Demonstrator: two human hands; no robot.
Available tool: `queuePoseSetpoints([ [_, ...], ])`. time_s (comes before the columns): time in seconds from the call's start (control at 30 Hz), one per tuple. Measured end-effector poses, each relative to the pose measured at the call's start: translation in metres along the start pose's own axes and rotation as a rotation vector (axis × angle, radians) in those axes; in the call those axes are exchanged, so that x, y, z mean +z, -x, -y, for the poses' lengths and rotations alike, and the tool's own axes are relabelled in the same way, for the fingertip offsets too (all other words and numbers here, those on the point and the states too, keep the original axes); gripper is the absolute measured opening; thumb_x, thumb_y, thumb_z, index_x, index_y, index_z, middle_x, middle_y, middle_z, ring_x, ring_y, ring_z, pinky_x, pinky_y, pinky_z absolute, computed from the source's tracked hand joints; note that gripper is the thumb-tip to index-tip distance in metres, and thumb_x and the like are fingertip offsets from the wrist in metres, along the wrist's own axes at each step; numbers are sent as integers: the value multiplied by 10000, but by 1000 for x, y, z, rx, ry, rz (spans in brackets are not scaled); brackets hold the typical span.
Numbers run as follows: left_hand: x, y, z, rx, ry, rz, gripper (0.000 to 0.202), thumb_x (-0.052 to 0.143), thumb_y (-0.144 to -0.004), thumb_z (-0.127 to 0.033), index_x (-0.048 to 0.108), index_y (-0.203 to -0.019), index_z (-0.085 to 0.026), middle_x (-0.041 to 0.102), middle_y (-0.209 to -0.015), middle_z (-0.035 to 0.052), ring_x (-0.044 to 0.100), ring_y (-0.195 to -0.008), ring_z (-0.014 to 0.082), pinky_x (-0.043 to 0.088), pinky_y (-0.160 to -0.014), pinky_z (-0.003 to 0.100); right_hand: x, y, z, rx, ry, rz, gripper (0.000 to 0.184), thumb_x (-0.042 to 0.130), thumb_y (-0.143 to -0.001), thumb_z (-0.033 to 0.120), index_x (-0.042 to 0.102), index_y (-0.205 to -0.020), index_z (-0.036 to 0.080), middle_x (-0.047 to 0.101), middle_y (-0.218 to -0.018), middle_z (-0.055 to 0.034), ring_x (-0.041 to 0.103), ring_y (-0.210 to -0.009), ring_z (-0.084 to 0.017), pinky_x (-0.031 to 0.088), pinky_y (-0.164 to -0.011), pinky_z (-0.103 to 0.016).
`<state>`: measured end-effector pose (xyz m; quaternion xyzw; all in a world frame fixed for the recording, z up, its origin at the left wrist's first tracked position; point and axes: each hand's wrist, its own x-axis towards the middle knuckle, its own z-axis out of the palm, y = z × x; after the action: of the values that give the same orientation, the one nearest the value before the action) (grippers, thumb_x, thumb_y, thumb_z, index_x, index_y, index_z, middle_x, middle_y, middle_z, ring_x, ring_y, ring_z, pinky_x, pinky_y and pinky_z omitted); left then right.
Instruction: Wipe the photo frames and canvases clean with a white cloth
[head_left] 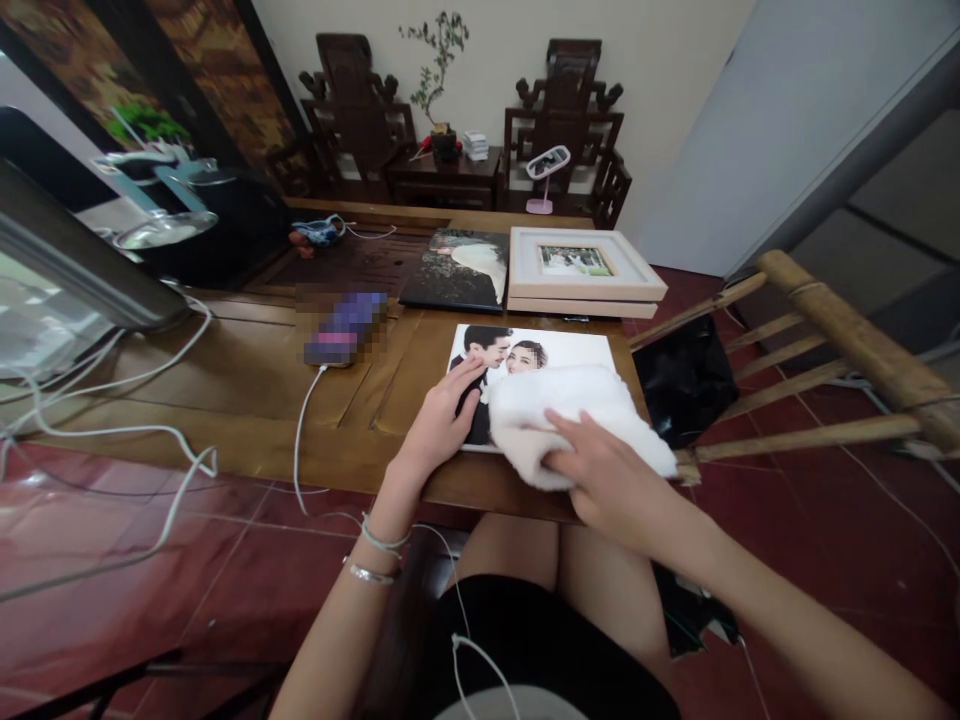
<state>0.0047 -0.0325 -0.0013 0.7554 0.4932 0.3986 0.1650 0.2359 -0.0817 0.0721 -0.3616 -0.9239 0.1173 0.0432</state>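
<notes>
On the wooden table, near its front edge, lies a photo panel [585,347] showing a couple on a white ground. My left hand [444,415] rests on the panel's left side, fingers stretched out and holding nothing. A folded white towel [566,395] covers the lower right of the panel and hangs past its edge. My right hand [600,470] grips this towel, with the thumb tucked under a fold and the fingers over it. The part of the picture beneath the towel is hidden.
Behind the panel lie a dark photo album [457,270] and stacked white picture frames [585,270]. A phone [341,330] on a white charging cable [301,430] is to the left. A bamboo chair [817,300] holding a black bag [690,380] stands at right.
</notes>
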Motion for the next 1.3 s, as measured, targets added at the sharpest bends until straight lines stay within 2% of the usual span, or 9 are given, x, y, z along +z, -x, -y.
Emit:
queuePoseSetpoints([
  [0.23,-1,0,0,18,11,-12,371,423,-930,-215,565,-1266,-141,529,-1379,124,447,-1321,225,347,-1119,457,-7,-74,-57,60,98,-95,407,420,-759,28,629,-1084,153,629,-1175,-163,418,-1295,-312,318,-1027,-550],
  [0.37,0,0,0,22,16,-17,368,424,-929,-218,566,-1266,-168,537,-1374,107,455,-1315,227,349,-1115,472,-1,-89,-60,78,139,-107,448,417,-756,1,624,-1117,166,515,-1371,-139,347,-1334,-357,273,-1027,-622],
  [0.57,-1,-1,0,35,20,-8,376,421,-927,-203,554,-1274,-139,508,-1396,136,435,-1330,233,337,-1123,454,21,-49,-11,38,189,-85,500,407,-728,-34,673,-1090,186,420,-1468,-94,259,-1378,-390,197,-1066,-673],
  [0.7,-1,0,0,14,18,8,379,417,-928,-206,548,-1279,-144,521,-1385,128,440,-1325,234,343,-1120,458,12,-5,16,-73,52,11,560,397,-643,-51,681,-1058,196,463,-1440,-62,281,-1383,-345,248,-1083,-633],
  [0.9,0,0,1,-6,20,9,381,415,-932,-206,544,-1287,-161,505,-1404,108,425,-1336,232,332,-1125,471,-20,26,-12,5,-99,44,616,377,-580,-37,683,-1022,265,582,-1325,-18,497,-1259,-221,402,-1054,-419],
  [1.0,-1,0,-2,-5,24,5,377,404,-941,-218,542,-1287,-158,516,-1393,114,423,-1338,223,326,-1132,455,-20,14,-43,116,-20,-38,528,395,-619,-10,675,-1011,207,563,-1343,-77,502,-1248,-279,442,-998,-446],
  [1.1,-2,-1,-5,15,27,-19,392,370,-961,-235,507,-1320,-155,477,-1427,118,409,-1348,202,317,-1139,433,-12,-15,-64,192,70,-199,494,391,-649,-18,651,-1036,145,468,-1425,-132,365,-1346,-323,346,-1049,-552],
  [1.17,-2,-1,-7,20,20,-41,407,343,-975,-253,472,-1352,-170,446,-1453,108,377,-1367,194,304,-1146,433,-5,-38,-65,209,117,-243,505,409,-656,-21,645,-1072,143,394,-1479,-123,260,-1390,-360,260,-1056,-647],
  [1.3,-3,0,-8,26,6,-85,439,281,-998,-304,427,-1390,-171,439,-1456,111,348,-1383,193,279,-1157,429,8,-74,-40,94,175,-86,524,454,-699,-16,639,-1148,178,379,-1494,-86,234,-1383,-413,221,-1032,-710],
])
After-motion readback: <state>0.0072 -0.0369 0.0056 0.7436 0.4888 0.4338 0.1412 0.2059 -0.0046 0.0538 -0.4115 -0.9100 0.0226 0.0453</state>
